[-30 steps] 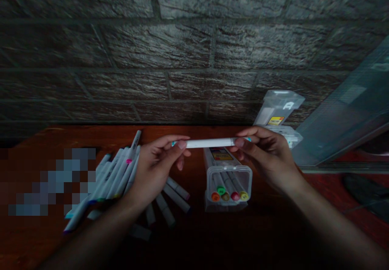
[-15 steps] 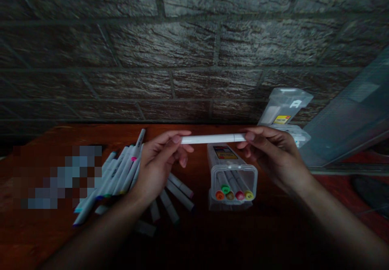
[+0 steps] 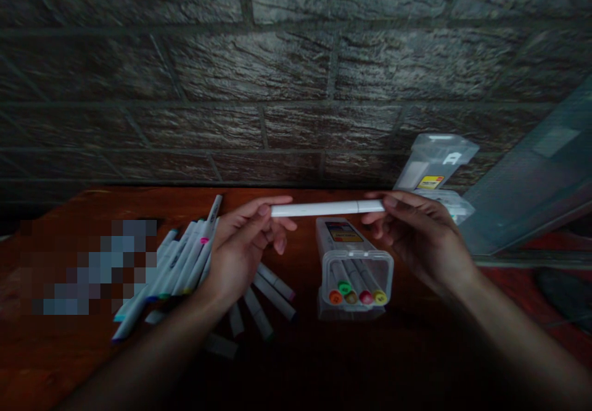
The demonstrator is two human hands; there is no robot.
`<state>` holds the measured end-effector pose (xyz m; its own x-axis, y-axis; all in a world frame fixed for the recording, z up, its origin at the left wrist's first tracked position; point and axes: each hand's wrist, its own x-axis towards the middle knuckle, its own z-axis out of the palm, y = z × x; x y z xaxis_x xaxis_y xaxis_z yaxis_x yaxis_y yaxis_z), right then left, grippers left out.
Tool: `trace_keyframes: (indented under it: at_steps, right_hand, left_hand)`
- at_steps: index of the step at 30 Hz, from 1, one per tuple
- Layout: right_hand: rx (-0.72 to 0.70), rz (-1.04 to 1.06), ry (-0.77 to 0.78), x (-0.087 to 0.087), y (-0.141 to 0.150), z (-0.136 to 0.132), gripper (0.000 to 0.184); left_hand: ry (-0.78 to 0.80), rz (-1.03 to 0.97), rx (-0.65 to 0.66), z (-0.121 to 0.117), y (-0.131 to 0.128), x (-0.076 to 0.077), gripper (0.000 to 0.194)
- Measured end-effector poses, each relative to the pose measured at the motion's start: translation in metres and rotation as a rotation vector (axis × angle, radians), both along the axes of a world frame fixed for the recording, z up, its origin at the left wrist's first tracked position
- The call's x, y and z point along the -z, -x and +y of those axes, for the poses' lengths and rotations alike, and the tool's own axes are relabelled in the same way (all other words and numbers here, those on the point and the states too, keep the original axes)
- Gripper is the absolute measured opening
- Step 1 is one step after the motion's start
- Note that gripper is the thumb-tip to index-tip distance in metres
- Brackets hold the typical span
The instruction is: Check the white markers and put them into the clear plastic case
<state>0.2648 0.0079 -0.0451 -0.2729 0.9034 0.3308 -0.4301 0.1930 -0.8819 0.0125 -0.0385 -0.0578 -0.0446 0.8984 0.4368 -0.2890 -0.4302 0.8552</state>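
A white marker (image 3: 319,208) is held level between my two hands, above the table. My left hand (image 3: 245,244) pinches its left end between thumb and fingers. At the other end, past the thin seam line, my right hand (image 3: 416,232) grips it the same way. Below the marker lies a clear plastic case (image 3: 392,275), its open end towards me. Inside it are several markers with orange, green, brown, red and yellow ends (image 3: 345,288). More white markers (image 3: 185,257) lie loose to the left, partly hidden by my left hand and forearm.
Behind my right hand stands a clear plastic box (image 3: 430,161) with a yellow label. The wooden table (image 3: 139,204) meets a stone-block wall (image 3: 287,66). A grey panel (image 3: 527,177) rises at the right. A patch at the left is pixelated.
The marker has shifted very slightly up in view, and more of its ends shows between my fingers. Both hands still hold it; the other things stay in place.
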Motion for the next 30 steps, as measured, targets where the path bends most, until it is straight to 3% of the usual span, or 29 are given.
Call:
trace_keyframes:
  at_steps: [7,18,30]
  right_hand:
    - [0.02,-0.012,0.006,-0.001,0.0,-0.001,0.017]
    - [0.061,-0.087,-0.116,0.006,-0.001,0.001,0.019]
    - [0.167,-0.218,-0.252,0.011,0.002,0.001,0.02]
  left_hand:
    - [0.006,0.007,-0.006,-0.001,0.0,0.002,0.026]
    - [-0.056,0.172,-0.114,-0.002,-0.001,0.003,0.022]
    - [-0.095,0.392,-0.371,-0.004,-0.009,-0.005,0.022]
